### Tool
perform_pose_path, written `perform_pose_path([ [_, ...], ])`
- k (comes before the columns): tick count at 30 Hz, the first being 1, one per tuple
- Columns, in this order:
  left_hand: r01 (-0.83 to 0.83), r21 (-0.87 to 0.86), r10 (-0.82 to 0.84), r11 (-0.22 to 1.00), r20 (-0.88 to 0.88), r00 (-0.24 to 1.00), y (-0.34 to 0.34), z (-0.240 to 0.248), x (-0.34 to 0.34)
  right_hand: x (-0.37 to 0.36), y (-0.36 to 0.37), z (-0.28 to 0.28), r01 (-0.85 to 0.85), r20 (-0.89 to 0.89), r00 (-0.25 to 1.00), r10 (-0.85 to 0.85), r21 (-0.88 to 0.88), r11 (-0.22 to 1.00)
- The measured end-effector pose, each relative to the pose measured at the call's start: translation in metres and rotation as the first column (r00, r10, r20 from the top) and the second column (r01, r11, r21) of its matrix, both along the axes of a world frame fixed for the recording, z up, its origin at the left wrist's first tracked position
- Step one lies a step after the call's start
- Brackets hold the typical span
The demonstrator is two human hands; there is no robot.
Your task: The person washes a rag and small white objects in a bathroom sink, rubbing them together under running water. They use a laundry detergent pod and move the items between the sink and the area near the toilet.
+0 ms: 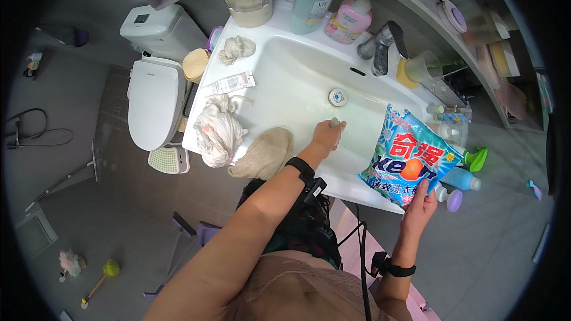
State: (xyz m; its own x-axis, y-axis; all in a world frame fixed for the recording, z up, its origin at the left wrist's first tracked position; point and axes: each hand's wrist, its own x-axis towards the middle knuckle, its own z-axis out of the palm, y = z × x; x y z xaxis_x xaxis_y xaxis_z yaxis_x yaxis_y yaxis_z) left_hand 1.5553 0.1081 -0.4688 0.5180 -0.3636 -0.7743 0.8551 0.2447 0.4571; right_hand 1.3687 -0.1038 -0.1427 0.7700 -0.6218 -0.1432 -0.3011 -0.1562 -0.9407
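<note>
"What's at your left?"
"On the left ledge of the sink (pixel 285 74) sits a crumpled white bundle (pixel 215 134). I can't tell whether it's cloth or a bag. Beside it, a beige cloth (pixel 264 153) hides a stretch of the near rim."

"And your left hand?"
"My left hand (pixel 327 135) is over the basin, fingers drawn in close. Something small and pale (pixel 335 122) shows at the fingertips, but I can't make out what it is or whether I'm gripping it."

"Your right?"
"My right hand (pixel 420 203) grips the near right corner of a blue bag (pixel 399 160); my thumb shows on its front, and my other fingers are hidden behind. The bag is held up over the sink's right end, covering the rim there and part of the green-topped bottle (pixel 474 159) further right."

"How much room have you?"
"My left forearm crosses the near rim just right of the cloth. Past my fingers, open basin runs to the drain (pixel 338 97) on the far side, and rightward to the bag. Bottles crowd the bag's right edge."
</note>
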Motion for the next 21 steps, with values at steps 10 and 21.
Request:
perform_pose_path([
  [10, 0.011, 0.768, -0.578, 0.64, 0.472, 0.666, 0.075, -0.073, 0.023, 0.032, 0.033, 0.007, -0.166, 0.052, 0.986, 0.16, 0.156, 0.974],
  [21, -0.645, 0.764, -0.503, 0.009, 0.561, 0.658, 0.264, 0.131, 0.204, 0.0, 0.016, 0.026, -0.071, 0.005, 0.997, 0.071, 0.122, 0.99],
])
